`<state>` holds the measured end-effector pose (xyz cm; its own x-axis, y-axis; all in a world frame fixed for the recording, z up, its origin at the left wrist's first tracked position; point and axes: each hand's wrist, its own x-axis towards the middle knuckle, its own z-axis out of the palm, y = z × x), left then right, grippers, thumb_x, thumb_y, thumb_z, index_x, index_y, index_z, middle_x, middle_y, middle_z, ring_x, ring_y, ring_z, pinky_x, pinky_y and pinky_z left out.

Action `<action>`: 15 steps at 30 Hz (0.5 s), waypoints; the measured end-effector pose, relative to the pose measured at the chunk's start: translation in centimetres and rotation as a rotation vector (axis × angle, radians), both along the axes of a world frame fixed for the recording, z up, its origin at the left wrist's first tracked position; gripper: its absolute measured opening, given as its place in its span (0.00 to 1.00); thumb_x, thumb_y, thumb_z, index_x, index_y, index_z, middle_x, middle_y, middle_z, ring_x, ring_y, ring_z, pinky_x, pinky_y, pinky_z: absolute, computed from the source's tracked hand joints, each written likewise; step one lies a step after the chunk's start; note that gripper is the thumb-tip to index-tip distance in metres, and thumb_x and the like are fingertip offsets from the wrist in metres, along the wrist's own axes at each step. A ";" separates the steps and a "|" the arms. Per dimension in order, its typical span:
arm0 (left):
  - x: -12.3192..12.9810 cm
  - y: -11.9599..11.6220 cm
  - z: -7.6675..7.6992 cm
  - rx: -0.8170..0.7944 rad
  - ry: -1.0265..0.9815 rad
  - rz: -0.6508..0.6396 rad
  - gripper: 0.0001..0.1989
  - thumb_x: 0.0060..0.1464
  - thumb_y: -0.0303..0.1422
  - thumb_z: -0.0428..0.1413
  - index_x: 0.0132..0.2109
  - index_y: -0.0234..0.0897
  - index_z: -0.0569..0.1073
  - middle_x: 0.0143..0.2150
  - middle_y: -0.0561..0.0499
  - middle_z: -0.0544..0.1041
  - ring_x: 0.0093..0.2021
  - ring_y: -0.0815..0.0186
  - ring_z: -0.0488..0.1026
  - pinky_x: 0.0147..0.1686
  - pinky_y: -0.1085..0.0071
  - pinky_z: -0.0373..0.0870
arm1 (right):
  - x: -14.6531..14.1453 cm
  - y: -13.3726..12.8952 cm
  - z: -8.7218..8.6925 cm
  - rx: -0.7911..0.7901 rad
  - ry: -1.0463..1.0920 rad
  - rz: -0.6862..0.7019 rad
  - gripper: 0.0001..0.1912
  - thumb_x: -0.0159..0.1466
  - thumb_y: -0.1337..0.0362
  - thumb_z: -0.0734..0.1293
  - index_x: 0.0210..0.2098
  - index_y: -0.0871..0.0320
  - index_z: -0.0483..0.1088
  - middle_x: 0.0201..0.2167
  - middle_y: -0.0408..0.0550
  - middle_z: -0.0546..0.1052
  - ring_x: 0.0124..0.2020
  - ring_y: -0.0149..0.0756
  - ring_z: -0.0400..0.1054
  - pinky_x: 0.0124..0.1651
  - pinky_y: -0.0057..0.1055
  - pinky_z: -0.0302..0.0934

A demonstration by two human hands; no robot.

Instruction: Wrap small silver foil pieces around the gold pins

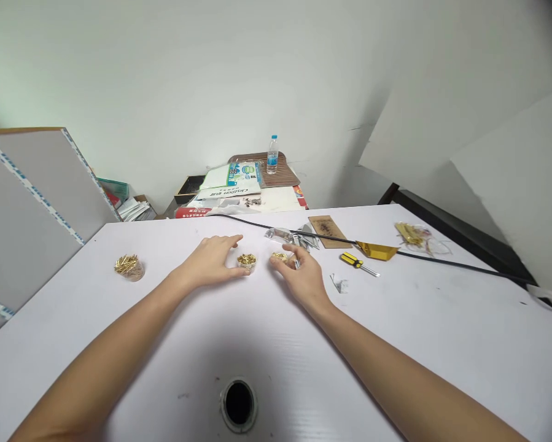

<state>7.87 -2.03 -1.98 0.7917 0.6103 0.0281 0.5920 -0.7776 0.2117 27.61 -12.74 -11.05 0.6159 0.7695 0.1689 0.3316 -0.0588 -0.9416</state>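
Note:
My left hand (pixel 212 261) is open, its thumb and fingers spread on the left side of a small clear cup (pixel 247 261) filled with gold-coloured metal pieces. The thumb tip reaches the front of that cup; whether it touches is hard to tell. To the right, my right hand (pixel 304 276) has its thumb and fingers around a second small cup of gold-coloured pieces (pixel 280 256), which it partly hides. Farther left stands a clear cup of longer gold-coloured pins (pixel 129 267), away from both hands.
A black cable (pixel 257 226) crosses the white table. Right of my hands lie a yellow-and-black screwdriver (pixel 359 264), a brown card (pixel 330 232), gold foil (pixel 376 250) and a plastic bag (pixel 420 238). A round hole (pixel 239 404) opens near the front. A bottle (pixel 272 155) stands behind.

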 end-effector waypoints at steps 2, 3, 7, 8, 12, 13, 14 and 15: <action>0.9 0.2 0.2 0.010 0.046 -0.014 0.42 0.53 0.55 0.58 0.68 0.36 0.64 0.59 0.43 0.75 0.56 0.48 0.72 0.55 0.56 0.67 | 0.0 0.0 0.2 -0.051 0.014 0.065 0.28 0.54 0.48 0.71 0.49 0.58 0.73 0.34 0.47 0.75 0.37 0.42 0.69 0.44 0.37 0.62; 1.2 0.2 0.2 0.013 0.059 -0.015 0.40 0.53 0.54 0.58 0.66 0.36 0.66 0.57 0.44 0.76 0.55 0.49 0.73 0.53 0.58 0.68 | 0.0 0.0 0.2 -0.078 0.019 0.101 0.29 0.54 0.49 0.72 0.50 0.58 0.72 0.36 0.48 0.75 0.39 0.42 0.70 0.45 0.37 0.62; 1.4 0.2 0.3 0.016 0.074 -0.004 0.32 0.54 0.50 0.57 0.61 0.36 0.71 0.51 0.45 0.79 0.50 0.51 0.76 0.48 0.61 0.70 | 0.1 0.0 0.3 -0.158 -0.045 0.185 0.27 0.53 0.48 0.72 0.48 0.55 0.71 0.38 0.47 0.77 0.38 0.42 0.70 0.43 0.36 0.62; 1.2 0.1 0.3 0.016 0.071 -0.001 0.31 0.54 0.49 0.57 0.60 0.37 0.71 0.50 0.45 0.80 0.49 0.52 0.76 0.47 0.61 0.71 | 0.1 0.0 0.3 -0.166 -0.070 0.192 0.27 0.52 0.48 0.72 0.47 0.54 0.71 0.38 0.47 0.77 0.36 0.42 0.69 0.41 0.36 0.62; 0.3 0.2 0.2 0.026 0.044 -0.026 0.33 0.53 0.48 0.58 0.62 0.40 0.70 0.55 0.46 0.77 0.55 0.51 0.73 0.54 0.59 0.68 | 0.0 0.1 -0.1 -0.173 -0.150 0.190 0.25 0.52 0.49 0.72 0.45 0.53 0.70 0.33 0.45 0.76 0.33 0.40 0.66 0.38 0.35 0.59; -0.1 0.2 0.2 0.025 0.031 -0.036 0.34 0.52 0.49 0.59 0.64 0.40 0.69 0.59 0.45 0.75 0.58 0.50 0.71 0.58 0.58 0.67 | 0.0 0.1 -0.3 -0.171 -0.165 0.186 0.24 0.52 0.49 0.71 0.45 0.53 0.70 0.32 0.45 0.76 0.32 0.40 0.66 0.38 0.34 0.59; -0.5 0.3 0.2 0.019 0.013 -0.043 0.37 0.52 0.49 0.59 0.65 0.39 0.67 0.62 0.44 0.72 0.62 0.49 0.68 0.61 0.57 0.64 | 0.0 0.1 -0.4 -0.162 -0.179 0.183 0.24 0.52 0.50 0.71 0.44 0.53 0.70 0.31 0.44 0.75 0.32 0.40 0.66 0.37 0.34 0.59; -0.9 0.4 0.3 0.005 -0.014 -0.045 0.40 0.51 0.50 0.60 0.67 0.39 0.65 0.65 0.44 0.68 0.65 0.49 0.64 0.63 0.56 0.62 | 0.0 0.2 -0.5 -0.149 -0.193 0.181 0.23 0.52 0.50 0.71 0.44 0.53 0.70 0.31 0.44 0.75 0.32 0.40 0.65 0.37 0.34 0.58</action>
<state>6.92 -1.64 -1.63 0.8176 0.5742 0.0424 0.5536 -0.8042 0.2163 27.65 -12.59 -11.56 0.4342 0.8888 0.1465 0.5211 -0.1152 -0.8457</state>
